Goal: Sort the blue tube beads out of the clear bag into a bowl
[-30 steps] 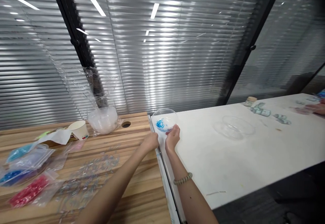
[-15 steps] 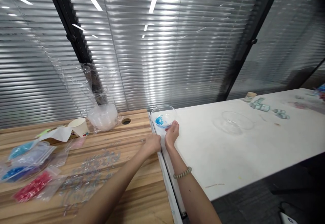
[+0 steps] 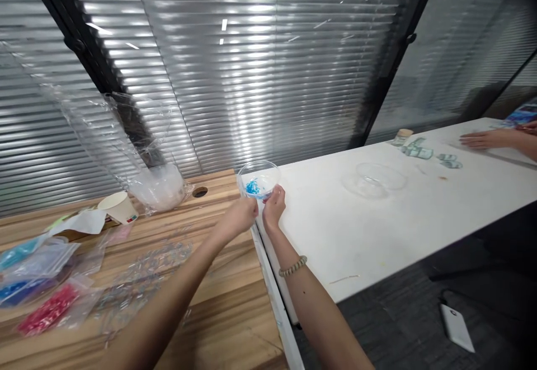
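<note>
A clear round bowl (image 3: pixel 268 179) with small blue pieces (image 3: pixel 253 186) inside stands where the wooden table meets the white one. My right hand (image 3: pixel 274 205) is closed on the bowl's near right rim. Close beside it, my left hand (image 3: pixel 244 214) is closed at the bowl's near left side; whatever its fingers hold, if anything, is hidden. Many small clear pieces (image 3: pixel 151 269) lie scattered on the wood, left of my left forearm.
Bags of red pieces (image 3: pixel 48 309) and blue pieces (image 3: pixel 19 290), a paper cup (image 3: pixel 118 208) and a plastic-wrapped white bowl (image 3: pixel 161 188) stand left. Clear lids (image 3: pixel 373 180), small bottles (image 3: pixel 417 151) and another person's hand (image 3: pixel 482 139) are at right.
The view has shifted right and down. My left hand has moved up closer to the bowl and my right hand. Another person's hands have appeared at the far right.
</note>
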Action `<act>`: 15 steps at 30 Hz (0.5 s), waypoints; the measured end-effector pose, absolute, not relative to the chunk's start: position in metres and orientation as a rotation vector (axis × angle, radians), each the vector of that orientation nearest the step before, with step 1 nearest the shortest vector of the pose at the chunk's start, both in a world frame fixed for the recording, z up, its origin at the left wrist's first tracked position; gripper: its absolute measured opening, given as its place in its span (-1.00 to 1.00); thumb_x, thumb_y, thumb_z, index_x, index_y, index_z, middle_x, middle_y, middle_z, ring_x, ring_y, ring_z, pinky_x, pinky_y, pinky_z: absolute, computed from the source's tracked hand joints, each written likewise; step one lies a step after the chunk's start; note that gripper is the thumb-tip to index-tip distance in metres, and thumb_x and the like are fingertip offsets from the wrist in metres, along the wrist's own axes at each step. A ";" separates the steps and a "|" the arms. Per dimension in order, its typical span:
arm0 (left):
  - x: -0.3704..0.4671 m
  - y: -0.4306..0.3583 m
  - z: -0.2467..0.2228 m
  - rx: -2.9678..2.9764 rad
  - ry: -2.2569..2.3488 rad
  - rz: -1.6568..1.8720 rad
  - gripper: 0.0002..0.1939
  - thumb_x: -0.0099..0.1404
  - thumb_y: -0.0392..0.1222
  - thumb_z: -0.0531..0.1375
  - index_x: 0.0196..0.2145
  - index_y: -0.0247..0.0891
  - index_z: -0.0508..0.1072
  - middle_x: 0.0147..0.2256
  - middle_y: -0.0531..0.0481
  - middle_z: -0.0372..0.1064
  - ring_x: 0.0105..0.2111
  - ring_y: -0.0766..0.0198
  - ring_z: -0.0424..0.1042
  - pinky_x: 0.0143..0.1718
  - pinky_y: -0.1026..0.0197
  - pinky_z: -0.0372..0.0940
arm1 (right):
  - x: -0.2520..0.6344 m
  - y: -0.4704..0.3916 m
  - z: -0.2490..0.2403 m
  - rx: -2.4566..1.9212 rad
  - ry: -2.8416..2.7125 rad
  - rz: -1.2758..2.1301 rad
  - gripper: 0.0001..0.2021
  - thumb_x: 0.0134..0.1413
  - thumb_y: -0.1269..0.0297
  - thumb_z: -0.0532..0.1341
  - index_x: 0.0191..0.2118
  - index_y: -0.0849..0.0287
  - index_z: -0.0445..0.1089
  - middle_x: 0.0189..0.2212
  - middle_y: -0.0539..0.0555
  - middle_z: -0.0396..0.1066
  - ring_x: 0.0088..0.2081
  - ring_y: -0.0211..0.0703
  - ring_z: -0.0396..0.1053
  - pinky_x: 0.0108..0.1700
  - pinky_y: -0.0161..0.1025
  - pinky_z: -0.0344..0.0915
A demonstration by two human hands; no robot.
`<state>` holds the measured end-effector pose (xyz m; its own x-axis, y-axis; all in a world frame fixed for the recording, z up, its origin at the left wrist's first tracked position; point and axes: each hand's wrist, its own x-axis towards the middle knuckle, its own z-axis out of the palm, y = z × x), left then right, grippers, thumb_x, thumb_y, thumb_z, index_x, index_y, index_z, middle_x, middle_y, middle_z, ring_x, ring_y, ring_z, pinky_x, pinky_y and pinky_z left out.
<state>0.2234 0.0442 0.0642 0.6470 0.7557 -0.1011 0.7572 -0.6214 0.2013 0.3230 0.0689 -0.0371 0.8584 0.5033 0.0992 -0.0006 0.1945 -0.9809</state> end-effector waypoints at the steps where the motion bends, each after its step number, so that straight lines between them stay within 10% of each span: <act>1: 0.222 0.047 0.074 2.636 1.208 0.056 -0.80 0.13 -0.46 0.04 -0.38 -0.33 0.44 -0.39 -0.05 0.44 -0.39 0.25 0.41 -0.40 0.32 0.24 | 0.322 0.069 -0.038 -1.326 -0.465 0.380 -0.51 0.17 -0.05 -0.10 -0.07 0.25 0.30 -0.55 -0.03 0.31 -0.54 -0.27 0.29 -0.36 -0.33 0.23; 7: 0.211 0.070 0.114 2.597 1.218 0.698 -0.82 0.09 -0.48 0.09 -0.46 -0.34 0.47 -0.51 0.02 0.42 -0.46 0.31 0.39 -0.43 0.35 0.21 | 0.309 0.072 -0.045 -1.171 -0.694 0.564 -0.48 0.15 -0.09 -0.14 -0.14 0.24 0.33 -0.53 -0.04 0.31 -0.56 -0.32 0.25 -0.49 -0.40 0.21; 15: 0.186 0.112 0.093 2.619 1.291 0.403 -0.83 0.13 -0.40 0.15 -0.39 -0.34 0.56 -0.40 -0.07 0.51 -0.37 0.23 0.45 -0.31 0.30 0.28 | 0.301 0.071 -0.048 -0.999 -0.850 0.695 -0.43 0.12 -0.13 -0.10 -0.05 0.27 0.32 -0.53 -0.03 0.30 -0.54 -0.30 0.24 -0.50 -0.38 0.23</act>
<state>0.1863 0.1119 0.0931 0.5829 0.7974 0.1561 0.7446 -0.6012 0.2900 0.3011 0.0715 -0.0485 0.4998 0.8186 0.2830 -0.1144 0.3862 -0.9153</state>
